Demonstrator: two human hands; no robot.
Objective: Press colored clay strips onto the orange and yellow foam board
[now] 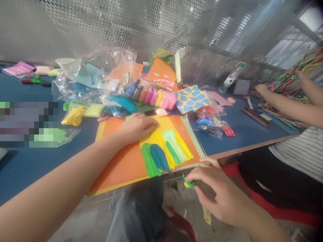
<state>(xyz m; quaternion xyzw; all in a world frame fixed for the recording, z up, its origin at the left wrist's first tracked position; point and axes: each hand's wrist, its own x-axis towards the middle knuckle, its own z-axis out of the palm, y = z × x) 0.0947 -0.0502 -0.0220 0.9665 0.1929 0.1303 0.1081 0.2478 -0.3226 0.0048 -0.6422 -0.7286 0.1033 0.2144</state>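
Observation:
My left hand rests on the upper part of an orange board with yellow edges, fingers close together over the top of a yellow clay area. Green, blue, yellow and pale green clay strips are spread on the board's right part, down to its near edge. My right hand is off the table's near edge, below the board's right corner. Its thumb and forefinger pinch a small green and yellow clay piece.
Behind the board lie packs of coloured clay, plastic bags and a blue-and-yellow patterned sheet. A bottle stands at the back right. At far right, another person's arms reach toward colourful strands.

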